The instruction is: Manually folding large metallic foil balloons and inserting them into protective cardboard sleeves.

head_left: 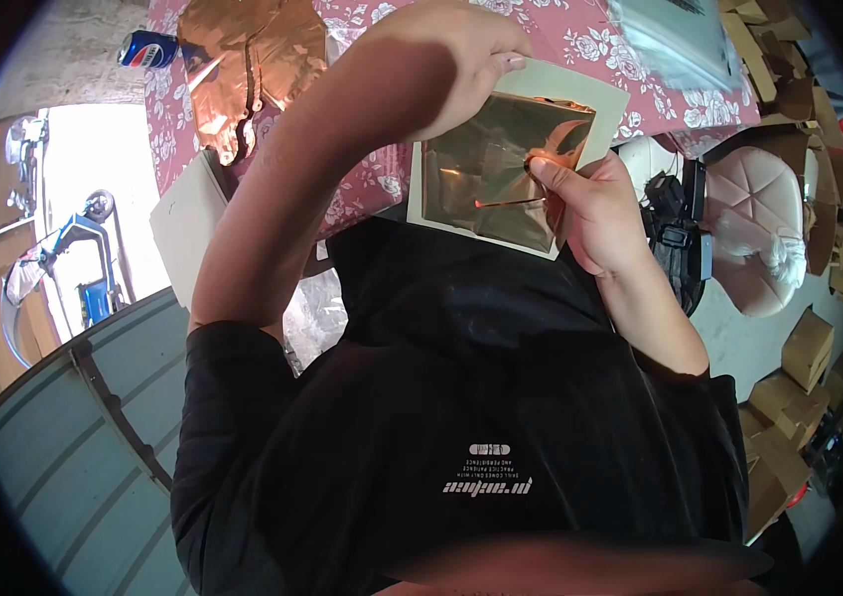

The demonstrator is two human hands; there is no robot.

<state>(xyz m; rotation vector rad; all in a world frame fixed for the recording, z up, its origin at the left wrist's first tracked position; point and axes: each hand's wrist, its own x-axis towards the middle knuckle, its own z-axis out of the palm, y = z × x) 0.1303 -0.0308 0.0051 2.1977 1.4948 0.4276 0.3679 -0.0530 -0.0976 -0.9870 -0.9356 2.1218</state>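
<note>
Before my chest is a pale cream card (pixel 616 109) with a copper-coloured foil sheet (pixel 471 149) lying over its middle. The foil is shiny and creased, and its upper right part is crumpled up. My right hand (pixel 600 214) grips the card's right side, the thumb pressed on the wrinkled foil and the other fingers hidden behind. Reaching across from the left, my left hand (pixel 461 65) is closed at the card's top edge, thumb and fingers together there. What lies between those fingertips is too small to see.
A larger, torn copper-coloured foil (pixel 243 60) lies on the pink floral tablecloth (pixel 605 45), with a blue drink can (pixel 147 50) beside it. Clear plastic bags (pixel 675 40) lie at the far right. A padded white stool (pixel 754 199) and cardboard boxes (pixel 807 348) stand to the right.
</note>
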